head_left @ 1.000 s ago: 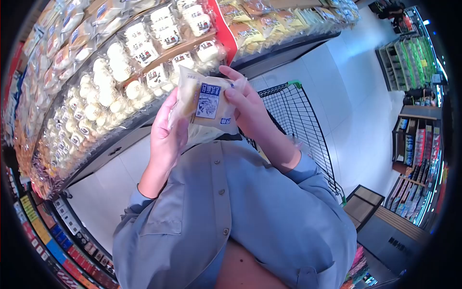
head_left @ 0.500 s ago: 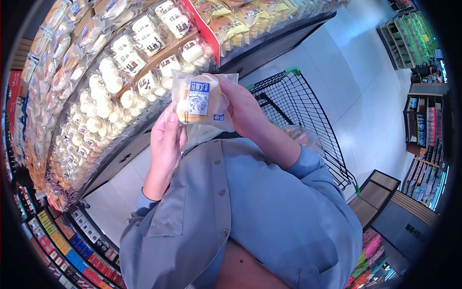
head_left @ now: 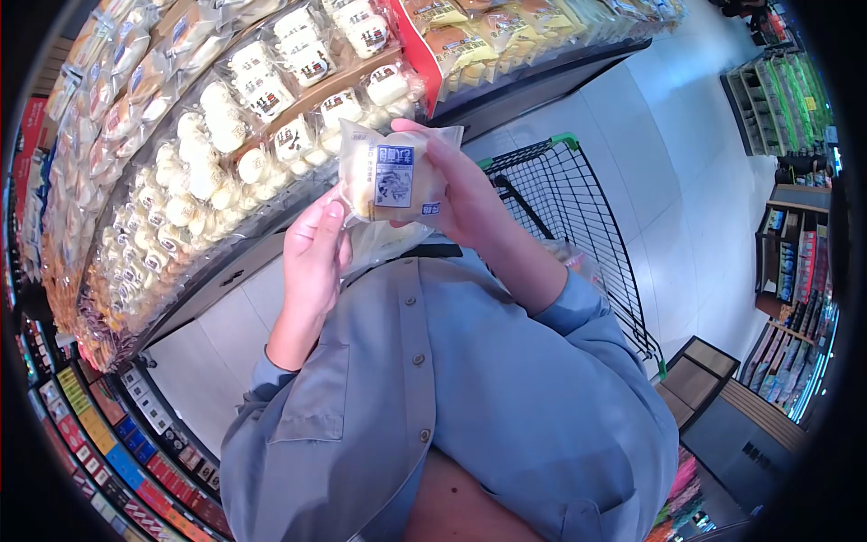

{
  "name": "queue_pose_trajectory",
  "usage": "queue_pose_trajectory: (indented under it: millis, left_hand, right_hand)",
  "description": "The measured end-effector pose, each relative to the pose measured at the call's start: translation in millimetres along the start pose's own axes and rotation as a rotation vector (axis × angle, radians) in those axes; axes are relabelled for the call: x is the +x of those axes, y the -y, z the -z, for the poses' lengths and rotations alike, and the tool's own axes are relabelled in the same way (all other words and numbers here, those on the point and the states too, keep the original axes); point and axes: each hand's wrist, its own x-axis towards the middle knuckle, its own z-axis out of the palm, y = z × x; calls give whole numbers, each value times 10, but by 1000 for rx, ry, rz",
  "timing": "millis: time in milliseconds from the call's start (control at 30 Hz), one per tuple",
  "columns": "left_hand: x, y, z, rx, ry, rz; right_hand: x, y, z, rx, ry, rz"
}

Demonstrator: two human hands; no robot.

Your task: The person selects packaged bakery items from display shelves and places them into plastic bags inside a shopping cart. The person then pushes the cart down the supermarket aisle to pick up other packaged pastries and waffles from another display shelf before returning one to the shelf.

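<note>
You appear to be at the handling step: the clear-wrapped bread packet [head_left: 395, 177] is up in front of your chest, its blue printed label facing you. It is off the display, in the air between your hands, a little tilted.

Your right hand [head_left: 462, 200] holds it, thumb over the front near the right edge, the other fingers mostly behind and a fingertip showing above the top. Your left hand [head_left: 309, 251] is half curled at the lower left edge, thumb beside the wrapper; it seems to touch there, but I cannot tell whether it pinches the film.

Ahead on your left, the shelf carries white wrapped buns [head_left: 212, 131], with yellow-wrapped bread [head_left: 465, 45] past the red divider [head_left: 418, 59]. The wire shopping cart [head_left: 566, 141] stands close beyond your right forearm. Below the packet is some translucent plastic [head_left: 386, 240], too hidden to identify.

Any move from here calls for a light grip, as the bread probably squashes easily. Let the right hand bear the weight while the left steadies the free edge.
</note>
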Motion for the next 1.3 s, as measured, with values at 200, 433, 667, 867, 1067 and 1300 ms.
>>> queue_pose_trajectory:
  millis: [200,433,667,867,1067,1300]
  left_hand:
    - [35,-95,14,-332,-110,-65]
    - [45,-99,131,-494,-94,-79]
    - [55,-142,38,-549,-140,-99]
    - [22,-128,-84,-457,-78,-130]
    - [-1,-80,-121,-284,-33,-199]
    - [-20,-45,-129,-172,71,-286]
  right_hand:
    - [18,-11,69,-25,18,40]
    - [-139,58,410,-288,95,30]
    - [-134,33,269,-851,323,98]
    - [-99,8,197,-1338,253,221]
    - [-159,139,132,-1396,245,369]
    - [-99,-64,263,-1655,396,172]
